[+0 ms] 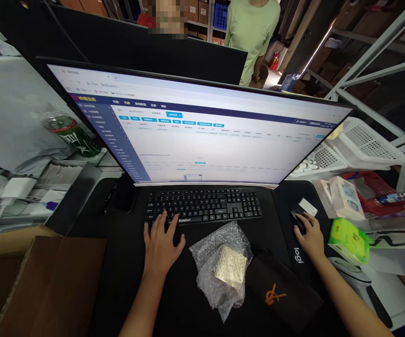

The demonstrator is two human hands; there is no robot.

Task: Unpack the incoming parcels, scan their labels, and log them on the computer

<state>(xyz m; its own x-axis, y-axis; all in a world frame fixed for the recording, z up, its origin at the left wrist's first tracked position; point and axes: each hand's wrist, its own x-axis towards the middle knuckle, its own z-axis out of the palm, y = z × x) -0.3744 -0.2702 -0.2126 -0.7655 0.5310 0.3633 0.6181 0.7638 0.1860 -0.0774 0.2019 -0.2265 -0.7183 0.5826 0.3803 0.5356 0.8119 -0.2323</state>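
Mouse [298,220] | partly hidden by right fingers [309,220] | screen [230,150] text blurred

1. So the left hand [162,243] is lying palm-down, fingers [160,223] sitting spread, thumb [181,243] sticking out sideways.
2. Right hand [310,235] is kinda cupping downward, back facing up.
3. Left forearm [143,302] and right forearm [348,295] are both slanting inward, totally bare.
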